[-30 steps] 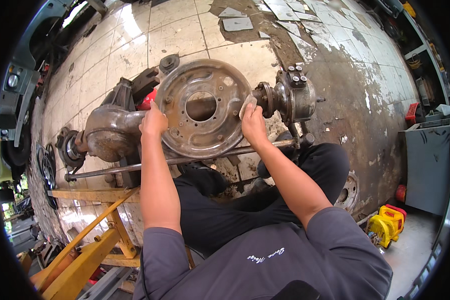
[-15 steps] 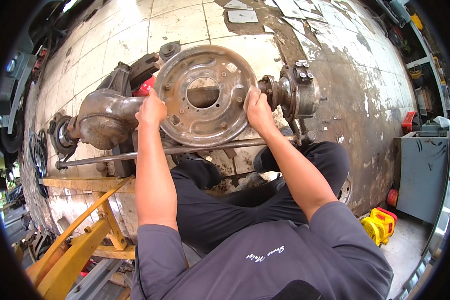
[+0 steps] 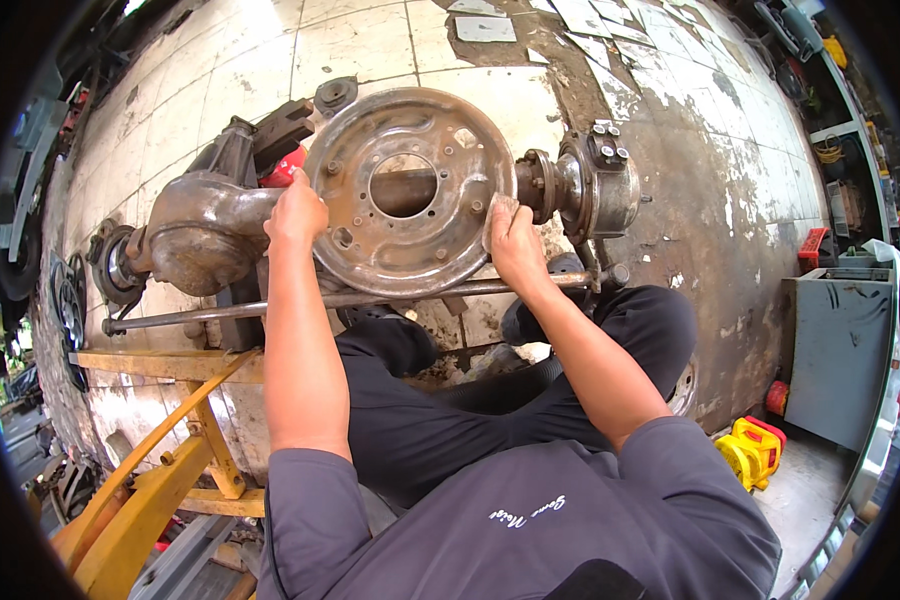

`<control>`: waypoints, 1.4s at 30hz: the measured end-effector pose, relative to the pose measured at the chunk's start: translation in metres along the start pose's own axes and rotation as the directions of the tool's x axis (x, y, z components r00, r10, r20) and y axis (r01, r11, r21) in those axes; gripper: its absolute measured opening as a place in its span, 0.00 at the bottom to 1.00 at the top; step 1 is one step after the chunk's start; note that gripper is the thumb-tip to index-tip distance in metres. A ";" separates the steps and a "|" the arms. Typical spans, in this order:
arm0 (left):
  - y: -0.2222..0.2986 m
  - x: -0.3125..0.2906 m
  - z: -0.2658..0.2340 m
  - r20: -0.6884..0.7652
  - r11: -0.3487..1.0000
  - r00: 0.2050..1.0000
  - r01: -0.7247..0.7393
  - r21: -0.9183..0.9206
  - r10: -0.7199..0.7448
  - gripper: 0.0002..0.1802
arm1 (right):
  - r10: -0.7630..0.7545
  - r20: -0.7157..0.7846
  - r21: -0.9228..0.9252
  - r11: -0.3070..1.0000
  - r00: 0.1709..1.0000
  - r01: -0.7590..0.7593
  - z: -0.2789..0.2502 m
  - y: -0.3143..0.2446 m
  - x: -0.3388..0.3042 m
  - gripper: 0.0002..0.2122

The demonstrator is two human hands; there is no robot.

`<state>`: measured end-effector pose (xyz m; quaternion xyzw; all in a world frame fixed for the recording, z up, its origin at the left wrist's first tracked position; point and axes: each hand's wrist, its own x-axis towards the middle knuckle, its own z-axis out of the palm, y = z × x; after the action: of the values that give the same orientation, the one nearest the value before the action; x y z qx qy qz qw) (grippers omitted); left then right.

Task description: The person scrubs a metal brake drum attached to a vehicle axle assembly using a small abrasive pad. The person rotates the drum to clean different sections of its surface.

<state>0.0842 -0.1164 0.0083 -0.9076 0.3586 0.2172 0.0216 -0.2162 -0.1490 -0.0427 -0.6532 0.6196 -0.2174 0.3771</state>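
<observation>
Over the person's lap, a rusty round brake backing plate (image 3: 405, 190) stands on edge around an axle shaft, between the bulbous differential housing (image 3: 202, 228) and the hub end (image 3: 600, 185). Both hands grip its rim, the left hand (image 3: 295, 212) closed on the left edge and the right hand (image 3: 515, 240) pressing a small abrasive pad (image 3: 497, 210) to the right edge. Holding 2 opposite sides likely keeps the plate steady, with a long steel rod (image 3: 360, 298) lying just below it.

- We see no screens and no signs on the floor or walls.
- We find one label-like marking: a small line of white script on the chest of the grey shirt (image 3: 525, 510), low in the view; too small to tell.
- We make out no packages with certainty.
</observation>
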 end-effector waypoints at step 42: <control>-0.004 0.002 0.001 -0.001 1.000 1.000 -0.016 0.025 0.016 0.39 | -0.073 0.014 -0.021 0.997 0.997 0.073 -0.003 0.009 -0.003 0.21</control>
<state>0.0877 -0.1146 0.0060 -0.9044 0.3687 0.2124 0.0313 -0.2245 -0.1460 -0.0466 -0.6808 0.5951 -0.2199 0.3661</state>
